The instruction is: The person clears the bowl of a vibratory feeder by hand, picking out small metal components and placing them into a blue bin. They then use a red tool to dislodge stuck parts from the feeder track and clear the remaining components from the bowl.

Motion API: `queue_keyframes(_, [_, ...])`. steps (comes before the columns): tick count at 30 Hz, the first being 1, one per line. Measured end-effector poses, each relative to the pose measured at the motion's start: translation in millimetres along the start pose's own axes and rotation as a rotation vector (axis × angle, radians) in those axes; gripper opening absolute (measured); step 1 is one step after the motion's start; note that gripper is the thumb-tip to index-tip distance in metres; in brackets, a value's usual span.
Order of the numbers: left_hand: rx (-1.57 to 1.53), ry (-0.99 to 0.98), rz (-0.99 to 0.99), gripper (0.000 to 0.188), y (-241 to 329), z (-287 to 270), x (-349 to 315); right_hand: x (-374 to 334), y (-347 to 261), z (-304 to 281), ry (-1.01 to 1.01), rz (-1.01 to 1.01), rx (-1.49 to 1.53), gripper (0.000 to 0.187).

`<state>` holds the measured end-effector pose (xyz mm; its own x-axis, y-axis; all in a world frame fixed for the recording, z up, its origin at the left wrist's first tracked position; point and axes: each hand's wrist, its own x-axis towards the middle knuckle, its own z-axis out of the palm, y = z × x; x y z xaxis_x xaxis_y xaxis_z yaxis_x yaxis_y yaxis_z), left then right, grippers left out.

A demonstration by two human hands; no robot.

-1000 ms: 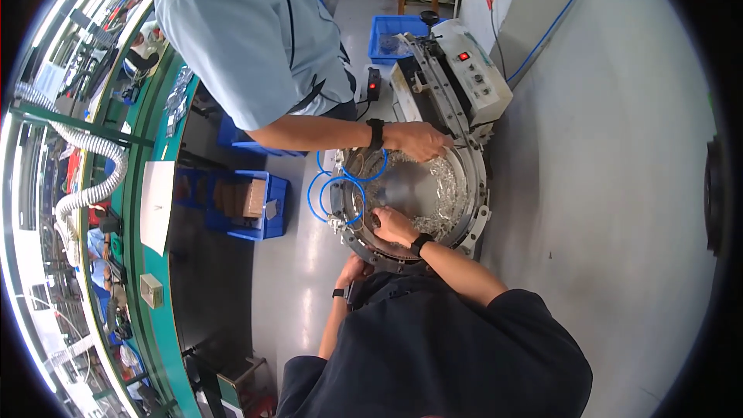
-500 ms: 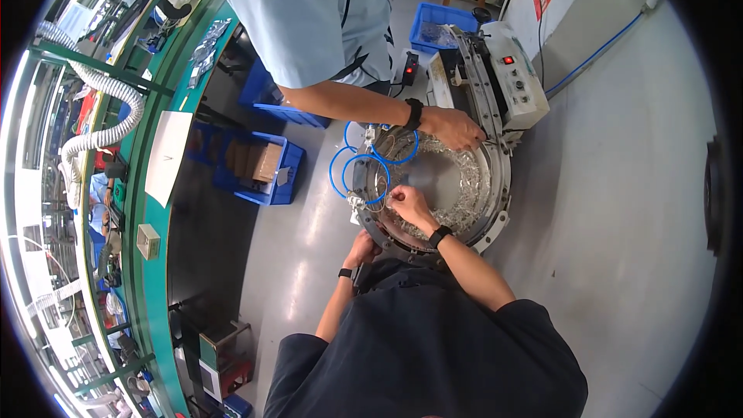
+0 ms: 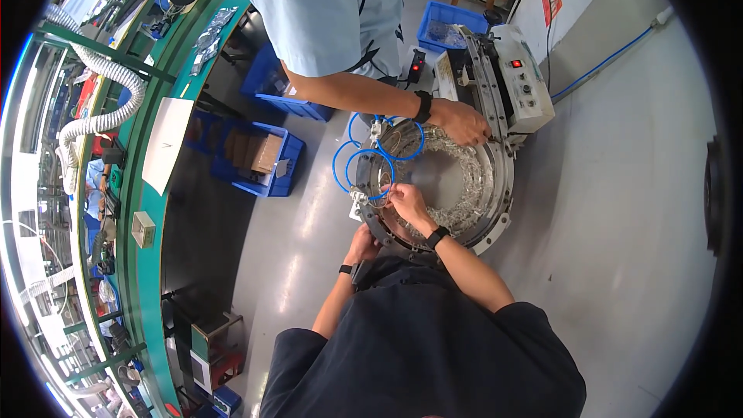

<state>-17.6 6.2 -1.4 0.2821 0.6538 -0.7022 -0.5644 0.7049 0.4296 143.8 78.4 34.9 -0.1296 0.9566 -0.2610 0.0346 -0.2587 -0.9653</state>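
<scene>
In front of me stands a round metal vibratory feeder bowl (image 3: 501,200) with many small clear parts (image 3: 467,215) lying in a ring inside it. My right hand (image 3: 409,204) reaches over the near left of the bowl, thumb and fingers pinched together beside a thin tube below the looped blue air hoses (image 3: 392,166). What sits between those fingertips is too small to make out. At the bowl's outer near-left side is my left hand (image 3: 362,246), its fingers partly hidden by the rim. A co-worker's hand (image 3: 463,122) rests at the bowl's far right edge.
The co-worker in light blue (image 3: 317,8) stands across the bowl. A white control box (image 3: 520,81) with a red switch adjoins it at the far right. Blue crates (image 3: 290,161) sit on the floor at left, beside a long green workbench (image 3: 159,263).
My right fingertips have shifted slightly left, closer to the thin tube by the blue hoses. The whole view has moved a little. My left hand stays at the rim.
</scene>
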Motion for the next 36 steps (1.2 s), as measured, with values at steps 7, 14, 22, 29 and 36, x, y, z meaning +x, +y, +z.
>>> queue_keyframes(7, [-0.063, 0.015, -0.018, 0.02, 0.2, 4.6, 0.0, 0.5, 0.1, -2.9, 0.031, -0.016, 0.094, 0.025])
queue_keyframes(14, [0.082, 0.005, 0.044, 0.016, -2.1, 5.5, -5.3, -11.5, 2.6, -10.6, 0.082, -0.177, -0.333, 0.03])
queue_keyframes(22, [0.229, 0.024, 0.072, 0.019, 0.6, 10.3, -10.5, -37.0, 2.2, -15.0, 0.006, -0.243, -0.713, 0.04])
queue_keyframes(29, [0.227, -0.005, 0.035, 0.021, 4.4, 15.7, -12.5, -23.4, 18.9, -24.4, -0.048, -0.268, -0.762, 0.034])
queue_keyframes(36, [0.166, 0.019, 0.044, 0.021, 2.3, 5.3, -6.5, -1.7, 3.8, -12.2, 0.017, 0.153, 0.106, 0.018])
